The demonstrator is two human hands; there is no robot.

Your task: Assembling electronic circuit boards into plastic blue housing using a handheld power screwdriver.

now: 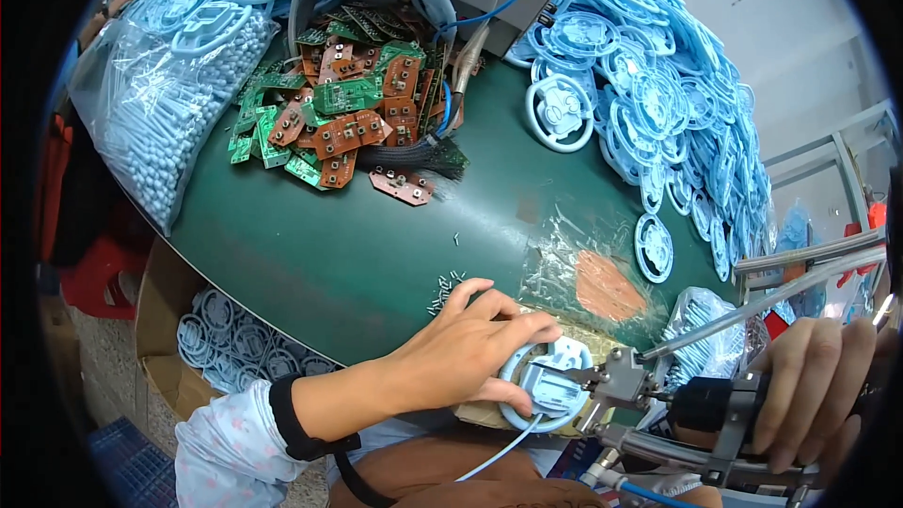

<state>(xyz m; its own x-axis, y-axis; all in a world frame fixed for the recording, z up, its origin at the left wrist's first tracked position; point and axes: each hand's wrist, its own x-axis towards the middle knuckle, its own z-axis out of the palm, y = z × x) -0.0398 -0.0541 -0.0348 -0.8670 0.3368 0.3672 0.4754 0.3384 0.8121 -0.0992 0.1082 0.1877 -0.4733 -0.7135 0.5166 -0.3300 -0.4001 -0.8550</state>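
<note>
Left fingers [538, 325] pinch the blue toy wheel [555, 397] between them, right fingers [800, 376] curl around the black driver [698, 404], its metal nose [621, 376] at this seemingly unfinished piece; whether wheels [649, 99] heaped beyond are done is unclear.

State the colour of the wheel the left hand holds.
The wheel is light blue, shown best in the head view.

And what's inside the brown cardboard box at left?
Light-blue plastic wheel-shaped pieces are piled inside the brown cardboard box. What lies beneath them, and whatever the green tabletop covers, can't be seen.
</note>
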